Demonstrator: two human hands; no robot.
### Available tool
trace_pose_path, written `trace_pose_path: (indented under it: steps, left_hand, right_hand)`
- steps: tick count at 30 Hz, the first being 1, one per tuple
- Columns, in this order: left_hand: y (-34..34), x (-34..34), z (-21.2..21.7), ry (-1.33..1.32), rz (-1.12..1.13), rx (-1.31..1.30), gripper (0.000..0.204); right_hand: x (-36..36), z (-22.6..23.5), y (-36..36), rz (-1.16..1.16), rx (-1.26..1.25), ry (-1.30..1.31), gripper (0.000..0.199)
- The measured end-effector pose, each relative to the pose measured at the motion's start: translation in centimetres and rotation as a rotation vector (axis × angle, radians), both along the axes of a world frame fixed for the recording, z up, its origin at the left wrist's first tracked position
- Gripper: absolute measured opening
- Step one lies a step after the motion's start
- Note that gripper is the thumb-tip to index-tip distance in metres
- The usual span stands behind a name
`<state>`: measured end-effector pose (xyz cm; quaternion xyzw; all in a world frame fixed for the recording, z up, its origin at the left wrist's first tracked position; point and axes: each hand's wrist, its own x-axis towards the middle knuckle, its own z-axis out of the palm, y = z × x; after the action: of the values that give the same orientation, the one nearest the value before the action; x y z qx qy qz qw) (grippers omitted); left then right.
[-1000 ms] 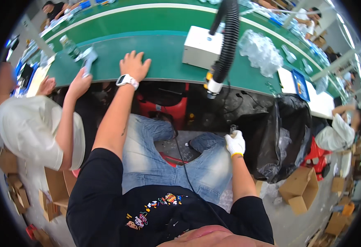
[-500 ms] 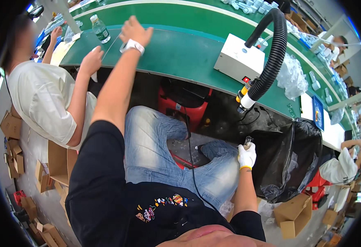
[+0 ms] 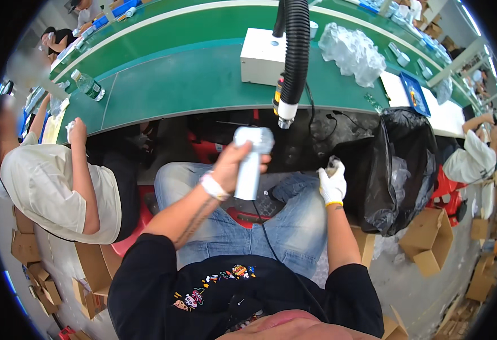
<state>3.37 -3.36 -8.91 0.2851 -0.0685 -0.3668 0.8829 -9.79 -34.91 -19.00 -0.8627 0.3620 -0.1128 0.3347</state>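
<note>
Green bench, left hand angled inward, fingers round pale-blue device, right hand low, holding clear piece

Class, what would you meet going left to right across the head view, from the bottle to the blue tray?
Bottle, left hand holding a pale-blue handled piece, black ribbed hose, gloved right hand, blue tray.

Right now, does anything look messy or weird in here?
A little. Clear plastic scraps lie loose on the floor beside an open cardboard box, looking like spilled litter. Also, only the right hand wears a white glove; the left hand, holding a pale blue handheld thing, is bare.
</note>
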Motion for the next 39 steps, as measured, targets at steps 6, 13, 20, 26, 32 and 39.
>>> trace_pose_path:
  steps: [6, 13, 20, 26, 32, 39]
  left_hand:
    - [-7.9, -0.3, 3.3, 0.309, -0.021, -0.322, 0.053]
    - [-2.5, -4.1, 0.6, -0.146, 0.295, 0.201, 0.049]
    - [1.2, -4.2, 1.5, -0.189, 0.7, 0.333, 0.055]
    - [2.6, -4.3, 0.4, -0.421, 0.759, 0.566, 0.059]
    - [3.2, -5.9, 2.8, -0.308, 0.509, 0.329, 0.053]
    - [1.9, -6.7, 4.9, -0.335, 0.425, 0.272, 0.052]
  right_hand:
    - [-1.3, -3.6, 1.1, -0.014, 0.989, -0.64, 0.062]
    - [-7.2, 6.1, 14.6, 0.634, 0.59, -0.242, 0.076]
    - [-2.6, 9.2, 18.6, 0.765, 0.205, -0.097, 0.079]
    - [0.1, 11.5, 21.3, 0.669, -0.027, -0.336, 0.076]
    - [-0.5, 11.4, 20.7, 0.498, 0.491, -0.725, 0.062]
    - [-3.8, 15.0, 17.4, 0.377, 2.445, -0.192, 0.057]
